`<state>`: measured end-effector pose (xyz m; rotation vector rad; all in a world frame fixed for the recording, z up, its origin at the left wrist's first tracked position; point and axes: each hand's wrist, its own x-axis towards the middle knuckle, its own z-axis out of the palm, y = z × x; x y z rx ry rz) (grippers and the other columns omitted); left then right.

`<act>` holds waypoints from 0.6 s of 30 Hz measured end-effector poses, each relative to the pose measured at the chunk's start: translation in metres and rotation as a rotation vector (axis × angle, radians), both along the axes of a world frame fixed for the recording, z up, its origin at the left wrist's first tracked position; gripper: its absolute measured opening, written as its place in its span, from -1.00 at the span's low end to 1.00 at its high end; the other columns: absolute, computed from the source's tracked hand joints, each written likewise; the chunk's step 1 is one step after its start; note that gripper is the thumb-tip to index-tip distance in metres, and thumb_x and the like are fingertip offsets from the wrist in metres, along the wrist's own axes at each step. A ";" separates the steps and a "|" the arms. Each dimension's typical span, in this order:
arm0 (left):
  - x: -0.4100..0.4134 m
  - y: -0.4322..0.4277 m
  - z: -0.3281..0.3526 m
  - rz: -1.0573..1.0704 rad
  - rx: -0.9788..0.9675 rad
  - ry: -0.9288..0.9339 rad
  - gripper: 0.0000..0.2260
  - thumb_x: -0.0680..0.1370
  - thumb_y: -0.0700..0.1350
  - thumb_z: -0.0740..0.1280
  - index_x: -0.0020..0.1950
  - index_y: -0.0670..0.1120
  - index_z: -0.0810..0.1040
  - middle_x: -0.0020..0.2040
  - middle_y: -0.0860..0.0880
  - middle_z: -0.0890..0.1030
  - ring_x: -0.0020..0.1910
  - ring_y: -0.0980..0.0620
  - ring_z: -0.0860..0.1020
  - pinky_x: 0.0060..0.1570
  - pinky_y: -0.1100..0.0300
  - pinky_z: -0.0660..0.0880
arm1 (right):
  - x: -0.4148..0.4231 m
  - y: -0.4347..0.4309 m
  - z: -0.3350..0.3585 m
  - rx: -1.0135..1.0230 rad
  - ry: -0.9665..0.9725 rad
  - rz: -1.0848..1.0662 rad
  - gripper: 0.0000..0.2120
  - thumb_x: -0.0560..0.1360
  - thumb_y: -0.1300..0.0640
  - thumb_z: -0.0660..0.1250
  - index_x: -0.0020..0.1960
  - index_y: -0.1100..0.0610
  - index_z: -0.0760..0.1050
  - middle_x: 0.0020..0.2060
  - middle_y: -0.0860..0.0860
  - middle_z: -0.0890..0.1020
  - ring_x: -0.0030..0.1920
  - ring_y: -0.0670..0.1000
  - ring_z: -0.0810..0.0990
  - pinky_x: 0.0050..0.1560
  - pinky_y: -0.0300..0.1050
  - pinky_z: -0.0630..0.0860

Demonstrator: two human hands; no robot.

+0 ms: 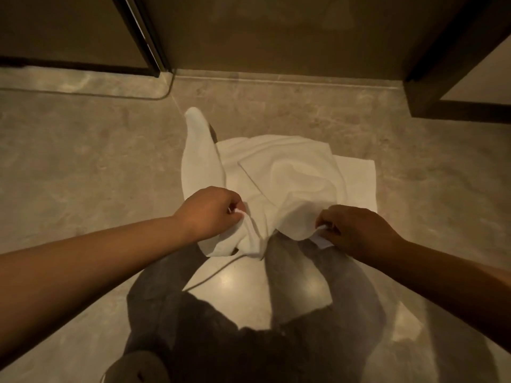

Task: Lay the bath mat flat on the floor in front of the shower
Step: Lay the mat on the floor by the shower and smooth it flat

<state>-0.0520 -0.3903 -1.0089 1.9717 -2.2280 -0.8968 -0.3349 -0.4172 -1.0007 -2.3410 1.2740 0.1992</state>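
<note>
A white bath mat (284, 175) hangs bunched and folded between my hands above the beige stone floor. Its far part sags toward the floor and one long corner sticks up at the left. My left hand (213, 211) pinches the near left edge of the mat. My right hand (356, 228) grips the near right edge. The mat is creased, with a flat layer showing at the right. The glass shower door (69, 37) with its dark frame stands at the upper left.
A raised stone threshold (83, 84) runs along the shower at the left. A dark wall (276, 31) fills the far side. A dark cabinet or door frame (431, 87) stands at the right. My dark trouser legs (304, 286) and a shoe are below the mat.
</note>
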 end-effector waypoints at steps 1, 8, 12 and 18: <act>-0.002 0.001 0.000 0.008 0.013 -0.004 -0.77 0.50 0.07 0.31 -0.10 -0.07 0.65 -0.18 0.00 0.66 -0.17 0.03 0.58 -0.16 0.11 0.51 | 0.002 0.000 0.001 0.003 -0.012 -0.005 -0.81 0.48 -0.12 0.27 -0.08 -0.01 0.54 -0.18 -0.10 0.56 -0.18 -0.06 0.56 -0.27 -0.20 0.38; -0.008 0.003 -0.001 0.171 0.143 0.097 -0.50 0.53 0.28 0.10 -0.34 0.02 0.65 -0.29 0.05 0.64 -0.27 0.11 0.56 -0.16 0.20 0.45 | 0.022 -0.016 0.001 -0.150 -0.176 -0.087 -0.78 0.50 -0.01 0.29 0.09 0.06 0.53 0.00 0.00 0.57 -0.03 0.02 0.54 -0.09 -0.04 0.50; -0.006 0.003 -0.015 0.196 0.041 0.076 -0.80 0.53 -0.02 0.26 -0.15 -0.09 0.59 -0.16 0.02 0.61 -0.17 0.02 0.58 -0.24 0.18 0.46 | 0.028 -0.027 -0.012 -0.139 -0.096 0.005 -0.62 0.48 0.15 0.34 0.29 0.14 0.44 0.21 0.10 0.52 0.17 0.13 0.47 0.11 -0.03 0.43; -0.006 0.013 -0.048 0.370 0.149 0.165 -0.44 0.46 0.03 0.42 0.36 -0.13 0.31 0.23 -0.09 0.46 0.05 -0.02 0.52 -0.08 0.23 0.35 | 0.030 -0.032 -0.026 -0.146 -0.036 0.031 -0.51 0.49 0.11 0.31 0.39 0.12 0.32 0.23 0.13 0.49 0.17 0.16 0.46 0.07 0.00 0.43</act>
